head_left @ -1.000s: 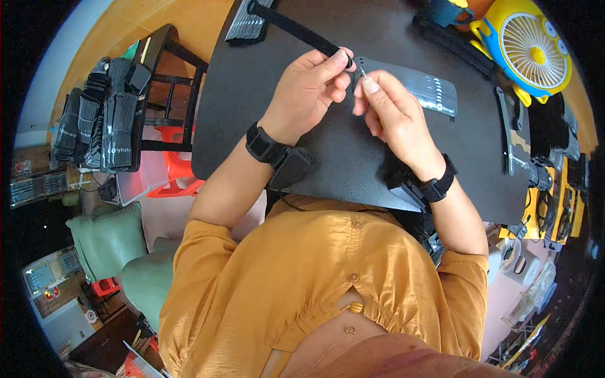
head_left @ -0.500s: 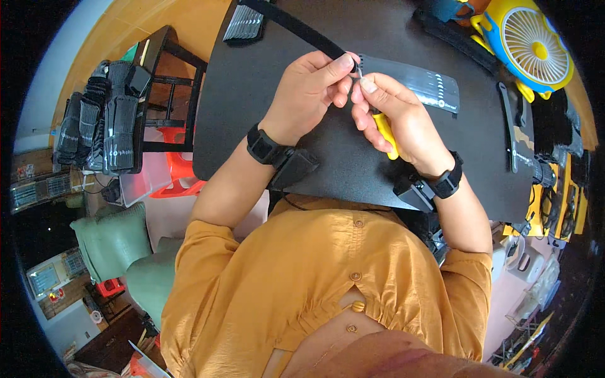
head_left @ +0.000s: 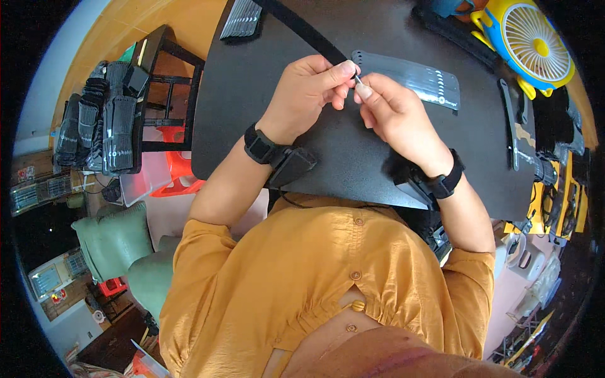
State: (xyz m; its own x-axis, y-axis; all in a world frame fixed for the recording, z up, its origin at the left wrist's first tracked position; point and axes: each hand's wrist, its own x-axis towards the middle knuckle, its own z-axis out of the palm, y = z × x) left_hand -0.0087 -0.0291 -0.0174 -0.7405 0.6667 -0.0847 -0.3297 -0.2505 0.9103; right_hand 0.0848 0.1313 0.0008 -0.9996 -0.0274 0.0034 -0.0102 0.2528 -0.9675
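Your left hand (head_left: 307, 90) pinches the black strap (head_left: 301, 28) that runs to the far left of the table (head_left: 353, 151); your right hand (head_left: 392, 113) grips a small metal piece (head_left: 357, 79) at its end.

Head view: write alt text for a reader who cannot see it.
Seen from above, a person's left hand and right hand pinch the end of a black strap over a black table. A grey slotted plate lies just beyond, a yellow fan at the far right.
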